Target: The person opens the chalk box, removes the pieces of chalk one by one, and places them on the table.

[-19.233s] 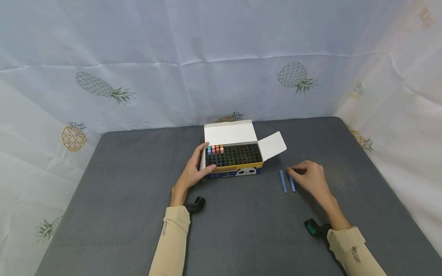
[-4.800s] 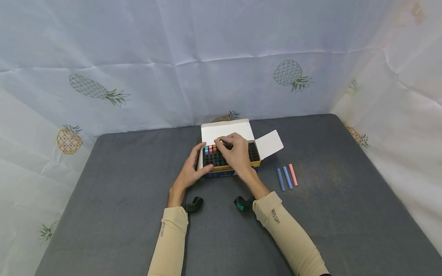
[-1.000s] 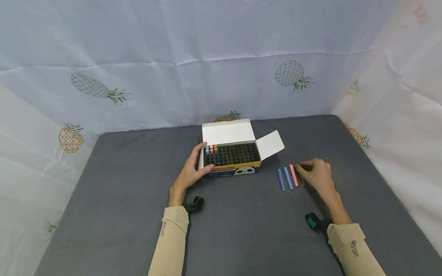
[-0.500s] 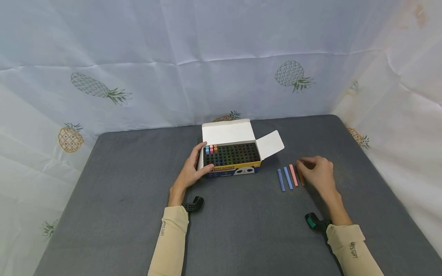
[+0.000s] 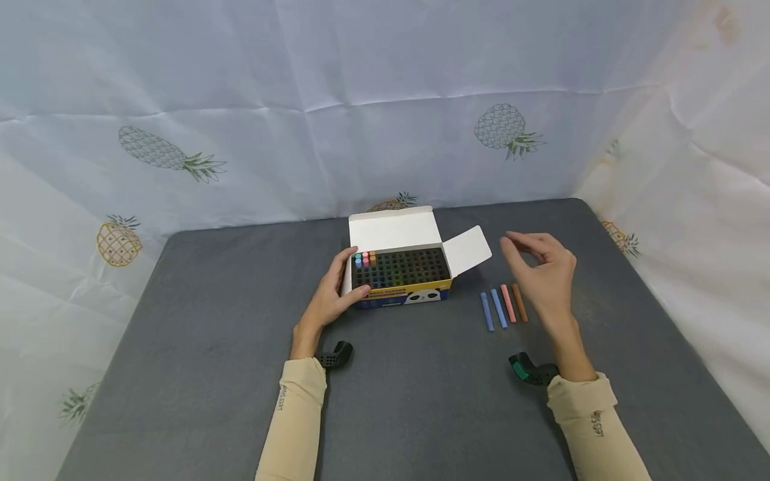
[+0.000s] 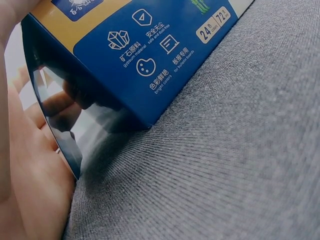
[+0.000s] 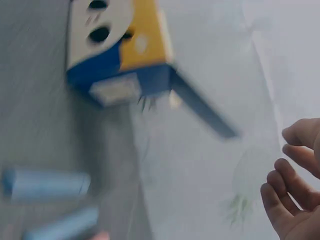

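Holding chalk box [image 5: 400,274] at its left end: left hand [image 5: 331,297], thumb on front, fingers round the side. Box open, centre of grey worktop [image 5: 210,347], few chalks upright in back-left slots. Right hand [image 5: 541,270] raised, fingers loosely apart, empty, above 4 chalk sticks [image 5: 504,306] lying side by side right of box: 2 blue, pink, brown.

"24", "72" on chalk box [image 6: 150,55]

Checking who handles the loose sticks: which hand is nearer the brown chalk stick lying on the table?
Right. The right hand hovers just above the brown chalk stick; the left hand grips the open chalk box, farther left.
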Action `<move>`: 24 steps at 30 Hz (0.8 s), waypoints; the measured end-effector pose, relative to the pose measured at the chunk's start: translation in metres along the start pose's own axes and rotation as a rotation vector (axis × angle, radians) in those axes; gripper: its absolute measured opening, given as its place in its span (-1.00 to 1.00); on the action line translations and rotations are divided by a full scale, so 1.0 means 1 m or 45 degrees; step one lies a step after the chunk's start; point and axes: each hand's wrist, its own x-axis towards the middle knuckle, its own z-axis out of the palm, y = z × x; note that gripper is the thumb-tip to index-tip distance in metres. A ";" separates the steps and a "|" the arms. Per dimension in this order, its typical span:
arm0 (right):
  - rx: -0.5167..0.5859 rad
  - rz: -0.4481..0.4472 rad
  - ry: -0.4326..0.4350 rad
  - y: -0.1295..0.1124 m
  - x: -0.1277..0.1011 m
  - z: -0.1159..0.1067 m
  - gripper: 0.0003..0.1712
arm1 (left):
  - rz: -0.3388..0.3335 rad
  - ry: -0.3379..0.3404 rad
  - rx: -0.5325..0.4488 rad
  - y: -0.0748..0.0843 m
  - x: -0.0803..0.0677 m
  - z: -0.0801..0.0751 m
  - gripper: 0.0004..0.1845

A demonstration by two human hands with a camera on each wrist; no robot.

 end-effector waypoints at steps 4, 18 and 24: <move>0.085 -0.002 -0.050 -0.016 0.004 0.025 -0.78 | 0.013 0.014 -0.011 -0.005 -0.001 -0.001 -0.09; 0.167 0.069 -0.375 -0.035 -0.005 0.119 -0.75 | 0.030 0.008 -0.026 -0.010 0.000 -0.002 -0.11; 0.172 0.065 -0.447 -0.029 -0.011 0.147 -0.76 | 0.051 0.009 -0.046 -0.009 0.000 -0.001 -0.08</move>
